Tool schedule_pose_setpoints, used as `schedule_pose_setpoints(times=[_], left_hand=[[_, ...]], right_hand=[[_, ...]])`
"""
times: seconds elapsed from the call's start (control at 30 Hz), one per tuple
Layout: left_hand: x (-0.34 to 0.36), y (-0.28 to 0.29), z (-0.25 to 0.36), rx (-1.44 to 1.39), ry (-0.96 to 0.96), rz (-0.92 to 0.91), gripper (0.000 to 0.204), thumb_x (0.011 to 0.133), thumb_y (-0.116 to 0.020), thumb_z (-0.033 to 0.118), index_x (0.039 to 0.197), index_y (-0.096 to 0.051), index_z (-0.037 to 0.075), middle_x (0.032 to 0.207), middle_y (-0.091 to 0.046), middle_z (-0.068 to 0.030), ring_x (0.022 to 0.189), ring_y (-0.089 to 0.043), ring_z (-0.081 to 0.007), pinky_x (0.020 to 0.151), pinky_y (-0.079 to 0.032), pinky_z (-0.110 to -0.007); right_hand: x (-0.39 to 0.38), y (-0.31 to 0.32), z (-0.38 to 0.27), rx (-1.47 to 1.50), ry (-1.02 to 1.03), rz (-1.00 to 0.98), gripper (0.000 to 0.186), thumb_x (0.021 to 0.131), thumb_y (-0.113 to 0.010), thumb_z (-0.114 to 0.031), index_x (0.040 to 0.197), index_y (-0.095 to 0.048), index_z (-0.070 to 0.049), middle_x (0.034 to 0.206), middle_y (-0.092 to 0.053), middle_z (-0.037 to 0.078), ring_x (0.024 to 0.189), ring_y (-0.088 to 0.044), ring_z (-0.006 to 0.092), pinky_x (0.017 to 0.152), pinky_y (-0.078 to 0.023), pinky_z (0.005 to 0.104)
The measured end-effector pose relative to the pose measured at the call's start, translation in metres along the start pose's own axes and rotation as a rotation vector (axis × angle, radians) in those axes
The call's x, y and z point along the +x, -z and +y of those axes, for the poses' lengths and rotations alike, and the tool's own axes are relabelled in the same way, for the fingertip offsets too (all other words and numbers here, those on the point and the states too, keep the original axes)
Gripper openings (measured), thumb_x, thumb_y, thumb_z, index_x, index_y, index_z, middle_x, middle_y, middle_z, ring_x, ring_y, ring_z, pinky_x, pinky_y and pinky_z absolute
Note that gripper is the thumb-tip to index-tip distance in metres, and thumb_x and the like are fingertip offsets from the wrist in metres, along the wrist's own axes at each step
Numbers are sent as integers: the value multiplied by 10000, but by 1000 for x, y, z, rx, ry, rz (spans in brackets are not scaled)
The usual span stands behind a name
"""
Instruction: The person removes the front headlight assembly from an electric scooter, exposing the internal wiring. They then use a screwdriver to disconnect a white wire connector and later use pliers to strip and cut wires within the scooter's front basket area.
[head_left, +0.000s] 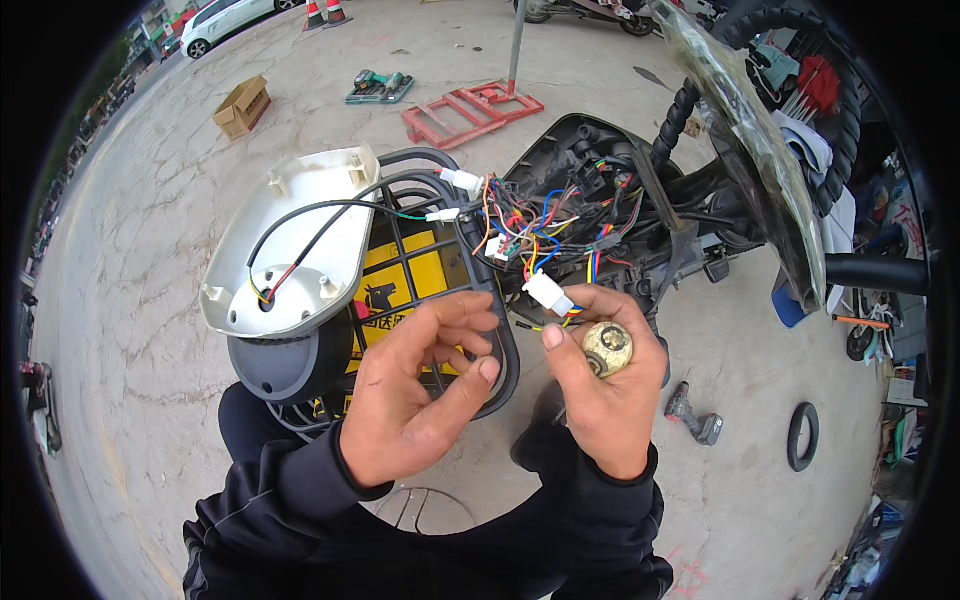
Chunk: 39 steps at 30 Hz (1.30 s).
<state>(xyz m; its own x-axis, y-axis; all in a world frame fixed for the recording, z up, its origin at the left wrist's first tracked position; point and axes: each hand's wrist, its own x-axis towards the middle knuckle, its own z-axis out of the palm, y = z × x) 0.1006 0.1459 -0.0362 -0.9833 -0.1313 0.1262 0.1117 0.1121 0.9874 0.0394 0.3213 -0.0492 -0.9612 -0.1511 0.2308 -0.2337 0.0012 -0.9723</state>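
Two hands work close together over the opened front of a scooter. The right hand [600, 385] is closed around one round, dirty cream-coloured part [607, 348], gripped between thumb and fingers, and its fingertips also touch one white plug connector [548, 292] with yellow and blue wires trailing from it. The left hand [420, 385] sits just beside it, holding nothing I can make out, its thumb and forefinger curled toward each other in a loose pinch. The hands do not touch.

Just above the right hand hangs one tangled bundle of coloured wires [540, 225] spilling from the black scooter body [600, 160]. Above and left of the left hand lies one white cover panel [300, 230], turned inside up, with one black cable running across it. Behind the left hand is one black wire basket [460, 260] with a yellow panel inside.

On the concrete ground, right of the right hand, lie one small power tool [693, 415] and one black rubber ring [802, 436]. Far beyond the hands sit one cardboard box [242, 106] and one red metal frame [470, 110].
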Motion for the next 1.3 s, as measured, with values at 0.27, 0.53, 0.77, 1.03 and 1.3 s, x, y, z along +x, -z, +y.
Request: schedule_pose_setpoints(times=[0.27, 0.53, 0.77, 1.03, 1.3], left_hand=[[51, -14, -40, -322, 11, 194, 270, 990, -743, 91, 1171, -572, -14, 886, -646, -10, 723, -582, -38, 642, -467, -197], [59, -15, -58, -261, -114, 300, 332, 974, -772, 98, 1026, -448, 51, 774, -576, 22, 669, -497, 9, 581, -383, -157], [56, -12, -57, -182, -126, 290, 230, 987, -742, 69, 1136, -601, -34, 878, -694, -42, 738, -620, -42, 636, -480, -195], [52, -10, -60, -125, -193, 239, 247, 951, -781, 62, 1147, -677, -46, 864, -714, -42, 727, -627, -50, 633, -506, -215], [51, -7, -54, -186, -161, 232, 200, 1048, -671, 118, 1099, -704, -72, 780, -655, -26, 662, -578, -59, 602, -463, -216]], right_hand=[[1, 3, 7, -160, 38, -12, 307, 896, -763, -35, 1171, -639, 24, 801, -689, 25, 708, -605, 63, 650, -477, 233], [3, 0, 14, -417, 126, -33, 321, 868, -765, -11, 1158, -630, 22, 834, -751, 105, 728, -676, 106, 672, -526, 264], [4, -4, 12, -468, 127, -1, 295, 854, -770, -1, 1110, -624, 21, 799, -740, 109, 703, -686, 128, 660, -535, 280], [4, -5, 11, -523, 129, 9, 295, 834, -764, 11, 1091, -620, 14, 770, -740, 126, 684, -726, 173, 648, -555, 300], [4, -4, 7, -519, 104, -24, 323, 828, -772, -5, 1113, -620, 1, 765, -740, 131, 676, -741, 210, 642, -572, 321]])
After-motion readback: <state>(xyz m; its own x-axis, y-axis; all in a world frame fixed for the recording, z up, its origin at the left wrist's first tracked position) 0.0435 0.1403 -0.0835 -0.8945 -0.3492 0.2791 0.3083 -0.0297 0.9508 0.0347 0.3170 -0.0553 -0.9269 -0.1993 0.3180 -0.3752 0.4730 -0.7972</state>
